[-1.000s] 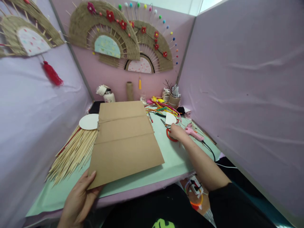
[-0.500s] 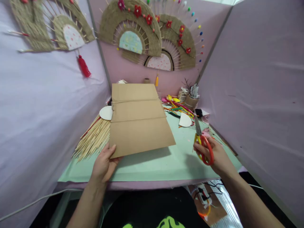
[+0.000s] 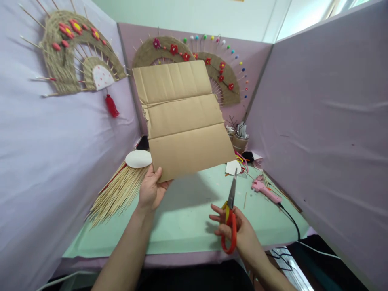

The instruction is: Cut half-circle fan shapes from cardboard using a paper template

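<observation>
My left hand (image 3: 154, 189) grips the lower left corner of a brown cardboard sheet (image 3: 190, 139), thumb on the front face and fingers behind. The sheet is tilted up above the table, with two creases across it and a ragged left edge. In my right hand (image 3: 232, 226) is a pair of scissors (image 3: 230, 214) with red and yellow handles. Their blades point up and look closed together. Some fingers of that hand are spread beside the handles. The scissors are below the cardboard's right part, apart from it.
Bamboo sticks (image 3: 119, 194) lie fanned at the left under a white oval piece (image 3: 138, 159). A pink glue gun (image 3: 266, 190) with a black cord rests at the right. Behind it are a white cut piece (image 3: 233, 167) and a brown pot (image 3: 240, 142). Twine fans (image 3: 232, 76) hang on the walls.
The cardboard has been raised and tilted more upright by my left hand. My right hand has moved left with the scissors, uncovering the glue gun. The head view has tipped upward.
</observation>
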### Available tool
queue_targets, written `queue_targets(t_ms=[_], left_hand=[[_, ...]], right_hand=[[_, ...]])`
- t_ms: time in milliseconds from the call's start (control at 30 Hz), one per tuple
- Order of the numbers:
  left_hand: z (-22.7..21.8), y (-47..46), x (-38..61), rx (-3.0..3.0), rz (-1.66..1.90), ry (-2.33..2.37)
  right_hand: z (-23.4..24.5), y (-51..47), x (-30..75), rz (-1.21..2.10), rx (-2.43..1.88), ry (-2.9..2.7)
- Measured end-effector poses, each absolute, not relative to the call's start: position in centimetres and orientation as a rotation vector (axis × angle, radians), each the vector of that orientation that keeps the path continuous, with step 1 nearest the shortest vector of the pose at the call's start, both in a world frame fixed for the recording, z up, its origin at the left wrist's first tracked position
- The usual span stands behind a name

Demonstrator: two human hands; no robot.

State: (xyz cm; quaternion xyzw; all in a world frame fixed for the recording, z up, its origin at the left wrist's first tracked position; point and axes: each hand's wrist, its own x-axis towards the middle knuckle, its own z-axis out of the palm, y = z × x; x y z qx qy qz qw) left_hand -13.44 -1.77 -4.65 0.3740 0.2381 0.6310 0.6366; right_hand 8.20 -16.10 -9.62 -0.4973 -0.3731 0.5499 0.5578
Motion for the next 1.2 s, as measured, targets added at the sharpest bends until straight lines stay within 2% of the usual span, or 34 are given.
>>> queue_targets(t_ms=[133, 333, 567, 1200], left_hand=[[-3.9, -1.6, -13.2, 0.873, 1.448, 0.531], [-3.4, -1.6, -12.9, 0.877, 1.443, 0.511], [-3.3, -1.6, -12.5, 0.891, 1.435, 0.504], [-4.3, -2.3, -12.0, 0.862, 1.375, 0.457]], right_hand=[[-9.3, -15.8, 7.5, 1.388, -1.141, -0.944], [-8.5, -16.3, 7.5, 1.318, -1.060, -1.208], [-8.9, -15.6, 7.7, 1.147, -1.136, -1.268], [-9.1, -13.0, 7.7, 1.209, -0.965, -1.259]])
